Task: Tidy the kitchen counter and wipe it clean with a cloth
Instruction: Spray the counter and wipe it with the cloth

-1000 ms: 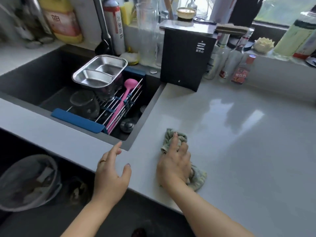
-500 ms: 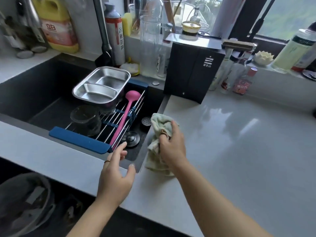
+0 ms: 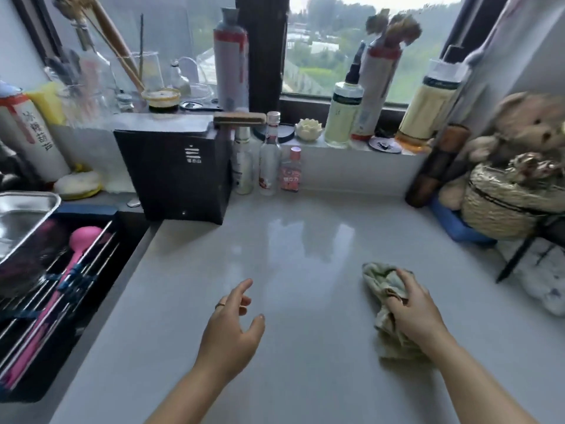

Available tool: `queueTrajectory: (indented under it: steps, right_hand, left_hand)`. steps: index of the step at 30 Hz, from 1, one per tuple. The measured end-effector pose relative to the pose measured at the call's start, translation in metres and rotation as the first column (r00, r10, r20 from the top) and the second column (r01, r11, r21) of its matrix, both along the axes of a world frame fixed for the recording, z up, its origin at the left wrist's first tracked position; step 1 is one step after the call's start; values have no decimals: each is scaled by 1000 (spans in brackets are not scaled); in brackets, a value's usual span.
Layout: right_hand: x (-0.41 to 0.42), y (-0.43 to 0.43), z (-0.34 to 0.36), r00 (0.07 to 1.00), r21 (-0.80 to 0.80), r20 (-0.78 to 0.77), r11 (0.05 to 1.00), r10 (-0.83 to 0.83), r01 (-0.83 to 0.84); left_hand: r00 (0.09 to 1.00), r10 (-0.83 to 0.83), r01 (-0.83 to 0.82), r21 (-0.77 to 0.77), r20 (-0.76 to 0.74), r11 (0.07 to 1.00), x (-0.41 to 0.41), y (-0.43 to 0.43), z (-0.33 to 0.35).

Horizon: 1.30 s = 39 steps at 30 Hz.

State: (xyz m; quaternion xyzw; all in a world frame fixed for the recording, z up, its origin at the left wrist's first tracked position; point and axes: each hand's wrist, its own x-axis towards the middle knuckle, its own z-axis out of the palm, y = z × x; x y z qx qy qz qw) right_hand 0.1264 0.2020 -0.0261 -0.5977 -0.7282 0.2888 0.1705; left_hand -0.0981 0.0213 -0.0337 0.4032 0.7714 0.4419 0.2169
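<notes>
Lower right, our R hand (image 3: 419, 313) held the cloth (image 3: 385, 287) bunched, grip curled round it, prob. for firmer wiping on the counter (image 3: 305, 255). L hand (image 3: 232, 327), lower centre, hovered w/ grip spread, empty.

Your cloth (image 3: 380, 281) is a pale green rag, crumpled into a loose bunch rather than spread flat. It sits at about 4 o'clock from the middle of the view, on the counter (image 3: 305, 240). Your right hand (image 3: 419, 313) grips its middle. One wrinkled end pokes out past your fingers toward 11 o'clock, and the other trails beneath your wrist toward 6 o'clock, its folds resting on the surface. The counter is a light grey, glossy slab. Toward 12 o'clock it mirrors the window in a bright patch, and around the cloth it looks smooth and bare.
</notes>
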Motion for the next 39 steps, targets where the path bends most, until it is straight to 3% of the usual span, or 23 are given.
queueTrajectory:
  steps: [7,12,18,22,28,34,39]
  right_hand:
    - [24,71,0,993,-48,2,992,121,-121]
    - [-2,119,7,975,-2,-106,980,197,-198]
    - [-23,150,-12,981,24,-70,984,179,-177]
    - [-25,155,-26,978,73,-186,994,98,-86]
    - [-29,150,-32,971,159,-239,987,11,28]
    - [-23,139,-28,934,231,-351,960,-68,157]
    - [-11,113,-14,916,214,-389,958,-94,189]
  left_hand:
    - [1000,-4,4,26,5,1000,53,114,14]
    - [998,67,-66,61,-14,996,56,193,32]
    - [985,166,-163,67,-47,984,33,291,38]
    - [981,195,-191,159,-16,969,2,362,55]
    - [963,268,-250,291,-24,923,-23,452,86]
    - [917,393,-351,321,-75,880,-32,476,107]
    - [963,246,-181,419,-106,890,-10,402,111]
